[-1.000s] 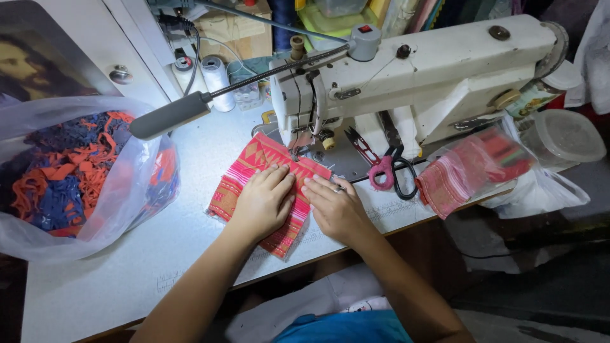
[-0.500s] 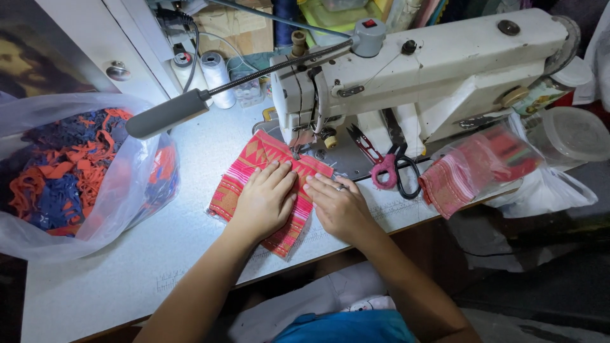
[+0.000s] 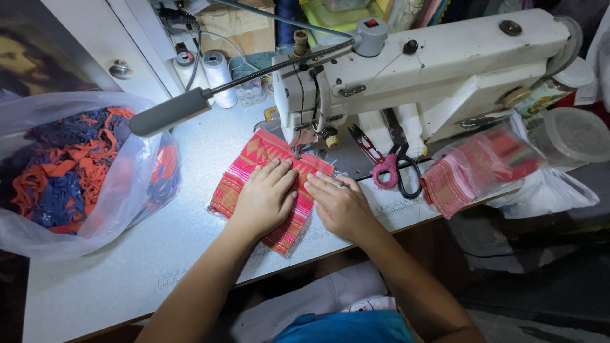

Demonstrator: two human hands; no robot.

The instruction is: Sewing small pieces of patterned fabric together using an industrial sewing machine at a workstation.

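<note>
Clear plastic bag (image 3: pixel 82 171) of orange and navy scraps far left on white table (image 3: pixel 127 267), grey lamp arm (image 3: pixel 171 113) above it. Red-pink woven cloth (image 3: pixel 267 184) flat mid-table under sewing machine (image 3: pixel 432 70) foot; left hand (image 3: pixel 264 198) and right hand (image 3: pixel 340 204) spread palm-down on cloth, gripping nothing. Pink-handled scissors (image 3: pixel 389 166) next, then bagged pink fabric (image 3: pixel 480 168) at right edge.
</note>
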